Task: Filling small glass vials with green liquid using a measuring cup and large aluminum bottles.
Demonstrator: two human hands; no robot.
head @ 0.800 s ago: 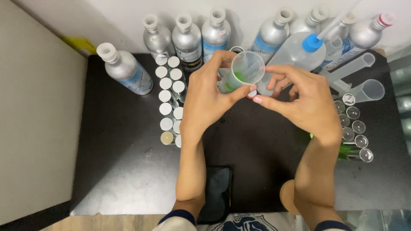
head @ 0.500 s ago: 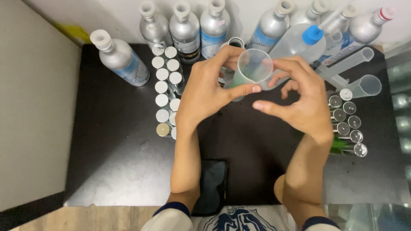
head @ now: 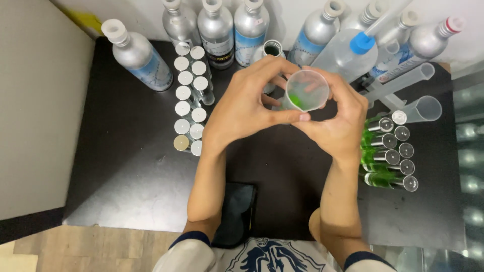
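A clear plastic measuring cylinder (head: 305, 90) with green liquid at its bottom stands upright over the middle of the black table (head: 126, 166). My left hand (head: 246, 112) wraps its left side, thumb across the front. My right hand (head: 337, 123) cups its right side, fingers curled around the rim. I look straight down into its open mouth.
Silver bottles (head: 218, 31) line the back wall, one lying at the left (head: 135, 54). Two rows of white-capped vials (head: 187, 98) stand left of my hands. Vials of green liquid (head: 385, 156) lie at the right, behind them empty cylinders (head: 422, 109). A dark phone (head: 236, 211) lies near the front edge.
My right hand has closed in onto the cylinder, which it was apart from before. The cylinder has swung upright so its mouth faces me. The view has shifted a little.
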